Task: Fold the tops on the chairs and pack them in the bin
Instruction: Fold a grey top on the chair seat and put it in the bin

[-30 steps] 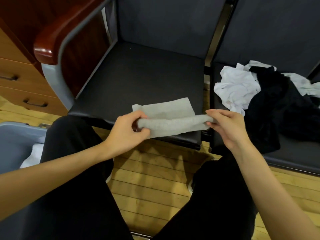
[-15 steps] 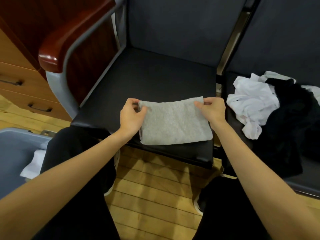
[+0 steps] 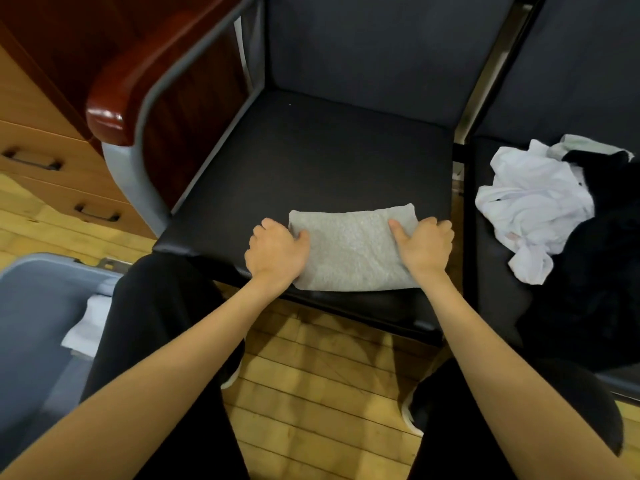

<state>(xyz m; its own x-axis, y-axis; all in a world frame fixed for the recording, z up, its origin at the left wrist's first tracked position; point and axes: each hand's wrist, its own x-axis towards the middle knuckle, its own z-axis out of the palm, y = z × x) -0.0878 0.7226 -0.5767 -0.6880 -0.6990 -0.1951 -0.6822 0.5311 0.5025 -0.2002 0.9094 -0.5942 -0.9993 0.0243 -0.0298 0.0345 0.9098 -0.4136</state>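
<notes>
hands: left hand [image 3: 277, 249] and right hand [image 3: 425, 244] grip the gray top [image 3: 349, 252] by its side edges, so the fold holds
bin [image 3: 33, 306]: just left of the top, easy drop

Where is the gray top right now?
The gray top lies folded at the front edge of the left chair seat, between both hands.

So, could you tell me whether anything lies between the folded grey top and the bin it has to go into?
Yes: the person's left leg sits between the grey top on the seat and the bin at lower left. Both hands grip the top, so it would likely have to be lifted over the leg.
</notes>
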